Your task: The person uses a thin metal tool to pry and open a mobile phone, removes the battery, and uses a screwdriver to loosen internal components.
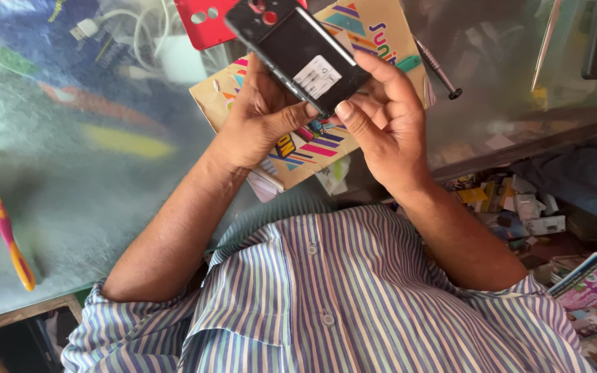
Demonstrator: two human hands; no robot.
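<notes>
While the person in the striped shirt [354, 304] is leaning over the glass counter [70, 200], both hands are holding a black phone [298, 52] with its back cover off, tilted up above a colourful cardboard box [312, 148]. The left hand [260, 121] is cradling the phone from below, its thumb pressed against the lower edge; the right hand [388, 121] is closing round the other side, thumb tip pinching the same corner, so both are clamped on the phone rather than spread. The red back cover [205, 24] is already lying apart at the top of the counter, and the labelled battery looks to be still seated, so the opening seems done and the work inside hardly begun. A screwdriver [440, 72] is resting just right of the box, near the right hand. A toothbrush [1, 221] is lying well off to the left, with bare glass between. The counter's front edge is running close under the right wrist, with cluttered small boxes [519, 207] below it, so the open room is lying leftward.
</notes>
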